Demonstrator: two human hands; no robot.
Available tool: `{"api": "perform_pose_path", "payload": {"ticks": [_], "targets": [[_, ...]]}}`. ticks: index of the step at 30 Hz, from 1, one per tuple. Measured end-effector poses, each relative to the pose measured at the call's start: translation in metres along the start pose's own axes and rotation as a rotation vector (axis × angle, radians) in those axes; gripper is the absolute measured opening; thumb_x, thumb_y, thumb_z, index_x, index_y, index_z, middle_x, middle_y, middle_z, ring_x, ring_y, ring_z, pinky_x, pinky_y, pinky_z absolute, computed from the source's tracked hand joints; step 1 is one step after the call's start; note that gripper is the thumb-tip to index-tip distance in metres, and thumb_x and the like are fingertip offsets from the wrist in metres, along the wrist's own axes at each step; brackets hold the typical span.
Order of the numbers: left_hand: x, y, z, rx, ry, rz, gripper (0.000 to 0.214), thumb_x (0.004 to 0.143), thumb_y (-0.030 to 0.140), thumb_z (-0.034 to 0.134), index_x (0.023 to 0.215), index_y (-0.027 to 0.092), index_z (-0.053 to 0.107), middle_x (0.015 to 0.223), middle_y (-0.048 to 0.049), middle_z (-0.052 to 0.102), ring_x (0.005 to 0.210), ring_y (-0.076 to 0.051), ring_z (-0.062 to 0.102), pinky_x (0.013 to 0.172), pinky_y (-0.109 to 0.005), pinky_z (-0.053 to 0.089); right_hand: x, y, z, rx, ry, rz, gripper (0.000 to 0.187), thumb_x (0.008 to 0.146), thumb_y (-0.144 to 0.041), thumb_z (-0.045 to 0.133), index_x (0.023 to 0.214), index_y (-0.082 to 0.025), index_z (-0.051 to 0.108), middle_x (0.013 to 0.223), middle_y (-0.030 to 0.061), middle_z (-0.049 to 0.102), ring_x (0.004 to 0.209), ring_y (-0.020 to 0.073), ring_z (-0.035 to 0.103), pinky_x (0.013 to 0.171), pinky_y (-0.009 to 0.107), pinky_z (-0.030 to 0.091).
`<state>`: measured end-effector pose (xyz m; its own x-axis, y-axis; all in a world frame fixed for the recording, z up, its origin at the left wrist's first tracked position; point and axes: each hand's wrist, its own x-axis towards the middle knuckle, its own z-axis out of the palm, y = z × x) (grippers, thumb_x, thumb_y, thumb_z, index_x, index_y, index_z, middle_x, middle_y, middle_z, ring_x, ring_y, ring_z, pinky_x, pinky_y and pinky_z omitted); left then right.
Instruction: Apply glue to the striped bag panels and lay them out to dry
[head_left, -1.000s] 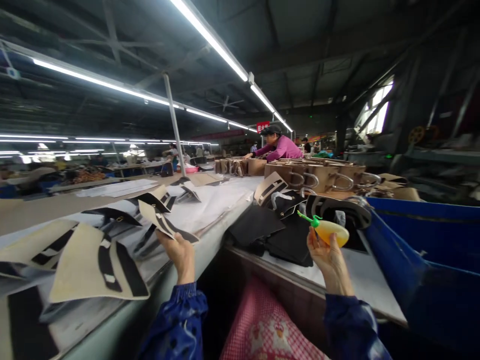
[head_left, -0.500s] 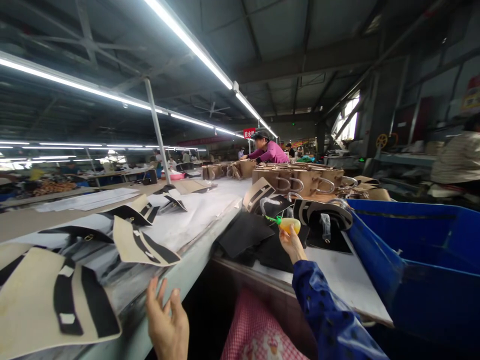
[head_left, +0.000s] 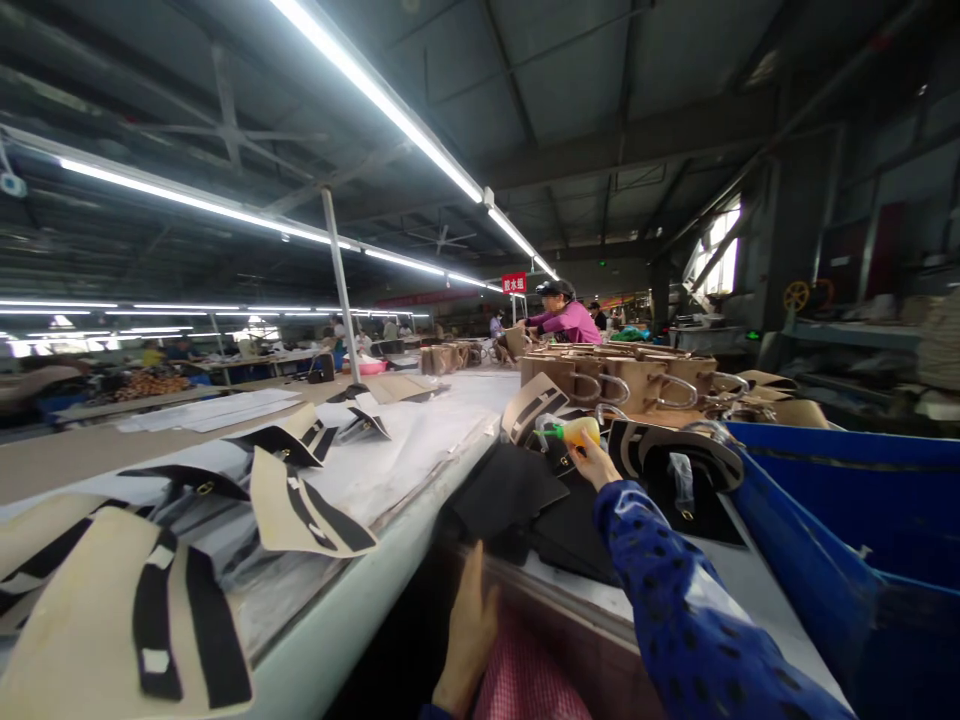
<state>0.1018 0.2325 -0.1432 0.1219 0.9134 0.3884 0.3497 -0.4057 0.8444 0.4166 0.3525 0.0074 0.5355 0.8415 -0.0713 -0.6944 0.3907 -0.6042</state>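
My right hand (head_left: 594,465) reaches forward over a heap of black bag pieces (head_left: 525,490) and grips a yellow glue bottle with a green nozzle (head_left: 576,431), its tip pointing left. My left hand (head_left: 471,630) hangs low by the near edge of the bench, fingers straight and together, holding nothing. A cream panel with black straps (head_left: 304,510) lies on the conveyor to the left, apart from both hands. My sleeves are dark blue with dots.
A long white conveyor (head_left: 390,450) carries several cream and black panels. A blue bin (head_left: 847,500) stands on the right. Tan bags with handles (head_left: 637,375) are stacked behind the heap. A person in a pink top (head_left: 564,318) works further back.
My left hand let go of the cream panel on the conveyor and dropped back toward my lap. My right hand carried the glue bottle forward over the black pieces.
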Motion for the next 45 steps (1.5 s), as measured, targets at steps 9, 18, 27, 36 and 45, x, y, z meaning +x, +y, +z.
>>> {"api": "perform_pose_path", "payload": {"ticks": [9,18,27,36,45], "targets": [[0.023,0.001,0.020,-0.001,-0.039,-0.045,0.052,0.097,0.034,0.050,0.144,0.012,0.054,0.145,-0.0186,0.061,0.134,-0.028,0.058,0.115,-0.046,0.042,-0.016,-0.001,-0.009,-0.109,0.048,0.061,0.037,0.097,-0.038,0.066,0.127,-0.017,0.061,0.123,0.0090,0.065,0.101,0.0221,0.067,0.083,0.041,0.060],[-0.002,-0.039,0.013,-0.038,-0.102,-0.015,0.067,0.086,0.044,0.045,0.138,0.005,0.062,0.138,-0.0219,0.066,0.131,-0.031,0.062,0.111,-0.038,0.049,-0.036,0.041,-0.009,-0.099,0.040,-0.071,0.032,0.097,-0.039,0.066,0.121,-0.017,0.063,0.112,0.0063,0.067,0.090,0.0186,0.068,0.073,0.035,0.061],[0.037,-0.016,0.015,-0.080,-0.125,-0.023,0.077,0.088,0.048,0.048,0.150,0.003,0.047,0.154,-0.0215,0.051,0.139,-0.032,0.054,0.116,-0.038,0.042,-0.010,-0.035,0.014,-0.075,0.052,-0.038,0.034,0.098,-0.037,0.065,0.126,-0.017,0.061,0.122,0.0085,0.065,0.098,0.0205,0.067,0.081,0.039,0.060],[0.048,0.028,0.011,-0.098,-0.163,-0.090,0.076,0.086,0.044,0.060,0.149,0.004,0.045,0.152,-0.0260,0.051,0.111,-0.031,0.068,0.110,-0.049,0.043,-0.065,-0.109,0.033,-0.073,-0.158,0.061,0.029,0.099,-0.035,0.063,0.121,-0.016,0.063,0.110,0.0062,0.068,0.083,0.0150,0.068,0.066,0.029,0.060],[0.003,0.076,0.058,-0.357,-0.246,-0.144,0.116,0.066,0.035,0.075,0.161,0.001,0.016,0.167,-0.0285,0.024,0.151,-0.039,0.035,0.104,-0.042,0.050,-0.213,-0.115,0.054,0.062,-0.430,0.098,0.026,0.093,-0.028,0.072,0.118,-0.021,0.066,0.103,0.0054,0.077,0.084,0.0144,0.075,0.060,0.014,0.062]]}}
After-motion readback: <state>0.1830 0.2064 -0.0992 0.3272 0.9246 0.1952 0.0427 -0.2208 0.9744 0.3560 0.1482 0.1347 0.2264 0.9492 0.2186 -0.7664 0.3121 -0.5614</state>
